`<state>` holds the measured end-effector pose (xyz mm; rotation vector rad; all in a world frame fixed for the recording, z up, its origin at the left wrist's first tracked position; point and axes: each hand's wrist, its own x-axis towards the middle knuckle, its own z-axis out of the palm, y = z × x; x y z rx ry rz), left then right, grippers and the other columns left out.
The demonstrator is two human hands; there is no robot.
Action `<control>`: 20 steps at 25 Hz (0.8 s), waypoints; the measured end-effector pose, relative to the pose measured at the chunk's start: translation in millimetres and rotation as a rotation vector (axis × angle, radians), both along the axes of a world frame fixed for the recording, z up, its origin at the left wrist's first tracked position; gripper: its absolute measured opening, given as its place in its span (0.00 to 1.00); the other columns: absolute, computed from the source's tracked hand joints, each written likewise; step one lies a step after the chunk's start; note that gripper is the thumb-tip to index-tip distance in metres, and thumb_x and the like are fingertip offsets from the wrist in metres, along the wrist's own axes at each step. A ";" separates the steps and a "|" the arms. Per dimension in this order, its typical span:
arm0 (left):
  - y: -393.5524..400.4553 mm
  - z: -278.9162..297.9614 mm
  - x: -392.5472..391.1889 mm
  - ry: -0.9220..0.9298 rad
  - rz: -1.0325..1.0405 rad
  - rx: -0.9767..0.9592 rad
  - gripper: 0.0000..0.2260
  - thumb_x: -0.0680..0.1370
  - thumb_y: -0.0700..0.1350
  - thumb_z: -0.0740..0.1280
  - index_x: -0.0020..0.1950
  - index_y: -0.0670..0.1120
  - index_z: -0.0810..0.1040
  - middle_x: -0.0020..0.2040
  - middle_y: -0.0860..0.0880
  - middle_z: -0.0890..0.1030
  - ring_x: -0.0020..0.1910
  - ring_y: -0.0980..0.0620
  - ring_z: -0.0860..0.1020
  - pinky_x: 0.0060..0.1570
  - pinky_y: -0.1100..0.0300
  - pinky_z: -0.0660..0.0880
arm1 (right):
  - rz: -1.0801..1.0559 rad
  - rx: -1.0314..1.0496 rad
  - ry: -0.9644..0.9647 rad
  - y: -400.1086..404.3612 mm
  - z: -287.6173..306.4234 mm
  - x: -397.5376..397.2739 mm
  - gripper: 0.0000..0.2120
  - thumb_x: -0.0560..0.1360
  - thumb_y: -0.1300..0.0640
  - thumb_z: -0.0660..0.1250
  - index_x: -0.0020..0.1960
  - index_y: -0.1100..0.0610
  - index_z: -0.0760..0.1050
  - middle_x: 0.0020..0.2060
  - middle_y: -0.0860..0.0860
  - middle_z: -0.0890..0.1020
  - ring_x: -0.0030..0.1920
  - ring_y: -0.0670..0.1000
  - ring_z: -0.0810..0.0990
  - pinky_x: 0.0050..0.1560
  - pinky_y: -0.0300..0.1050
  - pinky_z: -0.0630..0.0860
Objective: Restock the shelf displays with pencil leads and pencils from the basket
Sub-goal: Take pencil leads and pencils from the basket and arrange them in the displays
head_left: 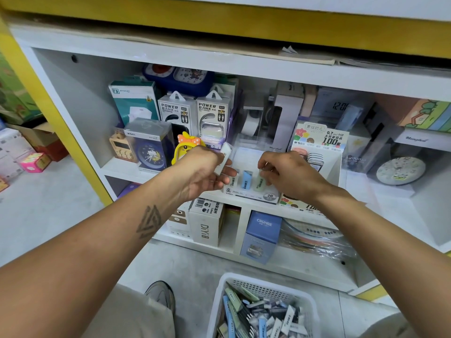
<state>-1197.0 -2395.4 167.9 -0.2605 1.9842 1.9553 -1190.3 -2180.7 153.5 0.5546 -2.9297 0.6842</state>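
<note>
While both hands work so close together over the small display tray [251, 195] at the near edge of the shelf [136, 170], the likeliest slip, to my eye, is a knock: the tray is light, it sits right at the lip, and a push from either wrist could tip its row or shove it off toward the floor. The basket [220, 296] stands on the floor near the person's knees, well below the tray, and it is heaped with lead packs and pencils too tangled to count, so every trip up from it is a chance to drop one. Behind the tray, the 100-lead box [317, 140] stands just to its right, and a careless elbow might catch it. Two power-bank boxes [174, 111] stand far left on the same shelf, clear of the work. In the tray I count three packs standing: a white one [233, 180], a blue one [247, 179] and a green one [259, 182]. The left hand [205, 170] has its fingers curled round one more white pack [224, 154], held tilted just left of the tray. The right hand [286, 173] pinches down at the top of the green pack with thumb and fingertips drawn narrow; if it presses off-centre, that pack may lean into its blue neighbour and topple the row.
</note>
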 end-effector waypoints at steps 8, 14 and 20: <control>4.7 2.9 4.4 -0.018 -0.008 0.094 0.08 0.82 0.34 0.58 0.53 0.37 0.76 0.46 0.39 0.78 0.30 0.46 0.80 0.30 0.59 0.80 | 0.050 0.150 0.041 0.8 -0.8 -0.6 0.11 0.80 0.59 0.65 0.60 0.56 0.83 0.53 0.51 0.83 0.55 0.53 0.80 0.58 0.48 0.76; 6.0 0.6 4.3 0.006 -0.021 0.076 0.04 0.81 0.34 0.62 0.55 0.38 0.73 0.42 0.39 0.80 0.32 0.45 0.82 0.33 0.56 0.82 | -0.016 0.077 0.015 -2.4 -8.3 -0.1 0.02 0.79 0.61 0.67 0.51 0.56 0.79 0.44 0.52 0.82 0.45 0.54 0.81 0.46 0.49 0.79; 9.2 -0.9 4.7 -0.007 -0.065 0.157 0.11 0.79 0.29 0.63 0.60 0.33 0.73 0.45 0.36 0.81 0.37 0.42 0.84 0.37 0.57 0.83 | -0.138 -0.695 -0.256 -14.8 14.9 -3.6 0.08 0.78 0.60 0.69 0.58 0.56 0.79 0.42 0.52 0.87 0.37 0.51 0.85 0.38 0.43 0.80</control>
